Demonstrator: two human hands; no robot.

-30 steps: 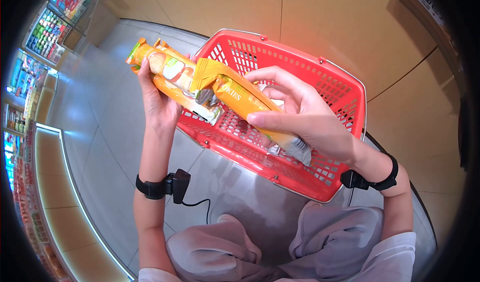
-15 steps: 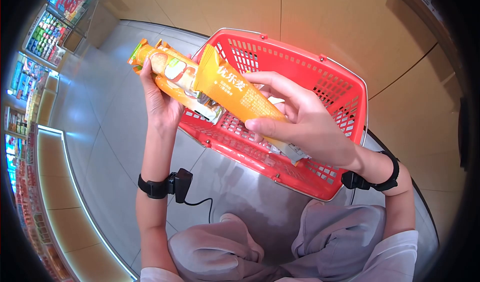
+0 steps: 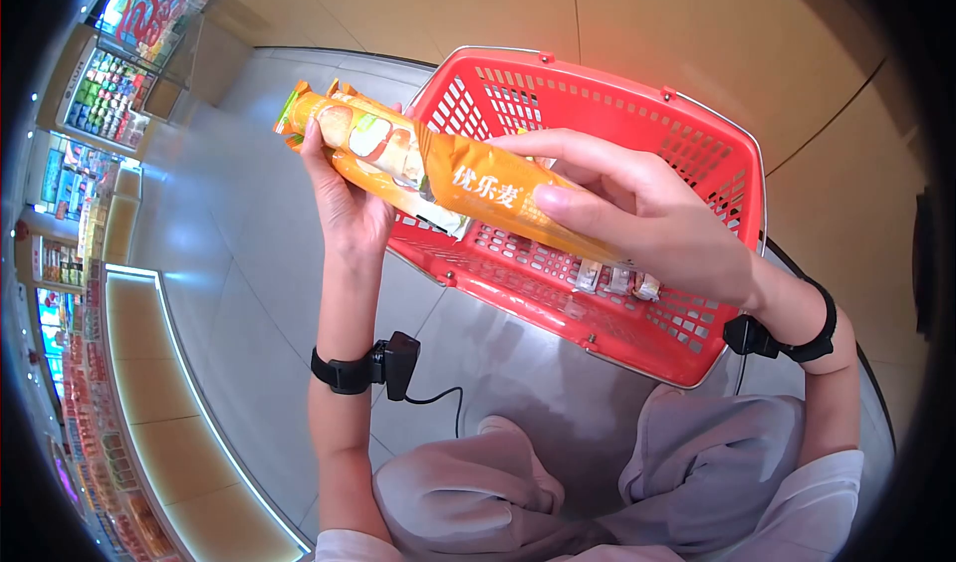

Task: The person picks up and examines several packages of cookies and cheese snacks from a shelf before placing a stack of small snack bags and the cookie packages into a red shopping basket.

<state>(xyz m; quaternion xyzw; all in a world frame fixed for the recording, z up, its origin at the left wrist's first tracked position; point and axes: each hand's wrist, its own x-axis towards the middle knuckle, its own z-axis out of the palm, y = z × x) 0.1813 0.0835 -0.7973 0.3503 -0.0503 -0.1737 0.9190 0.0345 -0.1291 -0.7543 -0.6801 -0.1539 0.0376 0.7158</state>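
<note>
My left hand (image 3: 349, 199) is closed around long snack packets (image 3: 370, 141) with pictures of round food on orange and white wrappers. My right hand (image 3: 657, 219) grips an orange snack packet (image 3: 483, 179) with large white characters, thumb on top and fingers behind. Its upper end lies against the packets in my left hand, covering part of them. Both hands are above a red shopping basket (image 3: 645, 107). Several small wrapped items (image 3: 619, 281) lie on the basket's floor, partly hidden by my right hand.
The basket stands on a grey tiled floor (image 3: 239, 253) in front of my bent legs (image 3: 448, 487). Beyond it rises a tan panelled wall (image 3: 478, 9). Lit shop shelves (image 3: 110, 99) line the left side. Each wrist wears a black strap with a cabled device (image 3: 398, 365).
The orange packet in my right hand has tilted to lie flatter, its upper end lower. My right thumb has shifted along it. More small items in the basket show. The whole view has shifted slightly.
</note>
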